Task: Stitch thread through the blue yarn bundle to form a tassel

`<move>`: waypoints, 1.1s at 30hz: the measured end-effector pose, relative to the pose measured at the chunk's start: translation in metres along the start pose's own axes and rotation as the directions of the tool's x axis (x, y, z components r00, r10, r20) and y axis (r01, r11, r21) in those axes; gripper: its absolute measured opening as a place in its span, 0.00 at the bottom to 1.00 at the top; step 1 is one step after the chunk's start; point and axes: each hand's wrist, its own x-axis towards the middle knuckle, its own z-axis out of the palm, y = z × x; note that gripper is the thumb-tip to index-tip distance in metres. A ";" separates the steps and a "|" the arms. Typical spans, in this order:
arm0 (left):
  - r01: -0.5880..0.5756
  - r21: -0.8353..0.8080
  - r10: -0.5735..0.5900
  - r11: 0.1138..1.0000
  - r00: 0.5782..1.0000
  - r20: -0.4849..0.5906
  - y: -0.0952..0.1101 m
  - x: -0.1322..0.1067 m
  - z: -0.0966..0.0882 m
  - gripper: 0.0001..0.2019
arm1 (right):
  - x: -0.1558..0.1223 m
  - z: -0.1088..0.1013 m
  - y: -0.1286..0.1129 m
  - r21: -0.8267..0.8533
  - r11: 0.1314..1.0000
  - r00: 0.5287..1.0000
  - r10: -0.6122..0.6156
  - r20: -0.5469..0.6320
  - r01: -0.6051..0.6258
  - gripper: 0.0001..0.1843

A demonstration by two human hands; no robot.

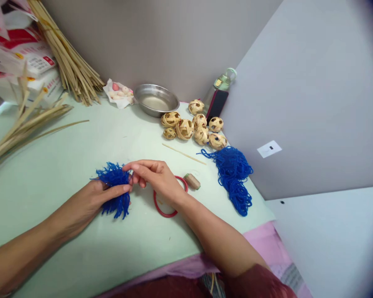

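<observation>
Toward the front edge of the pale green surface (136,244), the left grip (99,194) clamps a gathered blue yarn bundle (113,176), the right grip (157,176) has indeterminable closure, and a loose hank (233,169) lies ungathered by the right edge.

Yarn bundle (112,176) and yarn skein (235,174) by the right edge of the pale mint worktop (81,149) are both super bright blue, plus the ring's (167,215) red and the woven balls (184,129) are tan crisscross.
</observation>
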 end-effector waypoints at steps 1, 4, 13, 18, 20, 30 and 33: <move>0.006 -0.014 -0.006 1.000 1.000 -0.014 -0.001 0.000 -0.001 0.14 | -0.001 0.000 -0.001 0.008 1.000 1.000 -0.017 -0.016 0.018 0.23; 0.030 -0.079 -0.037 0.996 0.995 -0.094 -0.003 0.002 -0.003 0.20 | -0.002 0.001 -0.005 -0.001 0.999 0.994 -0.032 -0.104 0.032 0.23; 0.013 -0.194 -0.048 0.981 0.983 -0.176 0.002 0.002 -0.001 0.22 | -0.001 0.003 0.009 -0.130 0.989 0.993 0.078 0.085 -0.067 0.23; -0.043 -0.172 0.016 0.984 0.988 -0.156 -0.007 0.006 -0.005 0.22 | -0.001 0.000 0.005 -0.109 0.994 0.998 0.028 0.056 -0.022 0.17; -0.052 -0.161 0.030 0.986 0.990 -0.138 -0.008 0.006 -0.006 0.21 | -0.002 0.001 0.002 -0.149 0.989 0.999 0.023 0.040 -0.017 0.13; -0.082 -0.129 0.075 0.988 0.995 -0.060 -0.007 0.003 -0.003 0.17 | -0.001 0.003 0.004 -0.143 0.987 0.997 -0.077 -0.032 0.071 0.09; -0.065 -0.217 0.043 0.974 0.994 -0.105 -0.003 0.004 -0.004 0.18 | -0.001 0.003 0.005 -0.133 0.990 0.998 -0.054 -0.019 0.051 0.14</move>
